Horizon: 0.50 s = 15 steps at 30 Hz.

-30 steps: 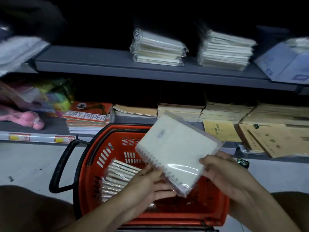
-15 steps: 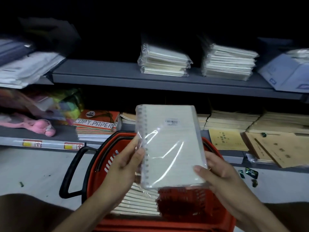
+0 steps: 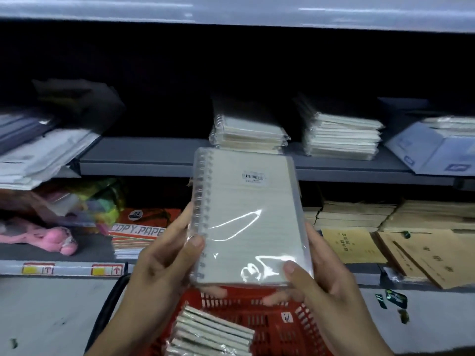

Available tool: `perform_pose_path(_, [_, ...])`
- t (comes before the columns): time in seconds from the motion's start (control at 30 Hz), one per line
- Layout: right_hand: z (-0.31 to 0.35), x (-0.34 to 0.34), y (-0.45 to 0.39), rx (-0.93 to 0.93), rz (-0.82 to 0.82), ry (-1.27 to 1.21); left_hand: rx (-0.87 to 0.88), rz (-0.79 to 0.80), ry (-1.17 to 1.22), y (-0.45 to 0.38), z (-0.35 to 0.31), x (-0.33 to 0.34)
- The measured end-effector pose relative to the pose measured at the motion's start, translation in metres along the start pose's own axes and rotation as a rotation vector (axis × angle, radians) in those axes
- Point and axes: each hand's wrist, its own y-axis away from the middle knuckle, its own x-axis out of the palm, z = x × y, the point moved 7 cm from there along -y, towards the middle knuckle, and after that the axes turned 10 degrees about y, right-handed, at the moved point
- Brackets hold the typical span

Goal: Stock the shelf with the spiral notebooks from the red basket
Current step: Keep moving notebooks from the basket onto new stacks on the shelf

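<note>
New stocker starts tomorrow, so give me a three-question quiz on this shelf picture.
1. True or false: both hands hold the wrapped notebook.
2. Its spiral binding faces which hand: the left hand or the right hand?
3. Where do more notebooks wait? A) red basket B) floor C) top shelf edge

Key: 1 true; 2 left; 3 A

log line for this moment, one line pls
phase: carry to shelf | left hand + right hand: hold wrapped notebook pack upright, spiral left | red basket: more packs inside | shelf: not placed
</note>
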Motion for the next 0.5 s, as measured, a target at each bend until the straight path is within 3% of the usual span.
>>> perform_pose_path(0.27, [0.012, -0.003, -0.032, -0.093, -0.045, -0.060, 0.024, 0.010, 0.070, -0.034, -0.002, -0.005])
perform_pose_path(0.5, [0.043, -0.010, -0.108, -0.212, -0.047, -0.048, 0.104, 0.013, -0.053, -0.102, -0.038, 0.007])
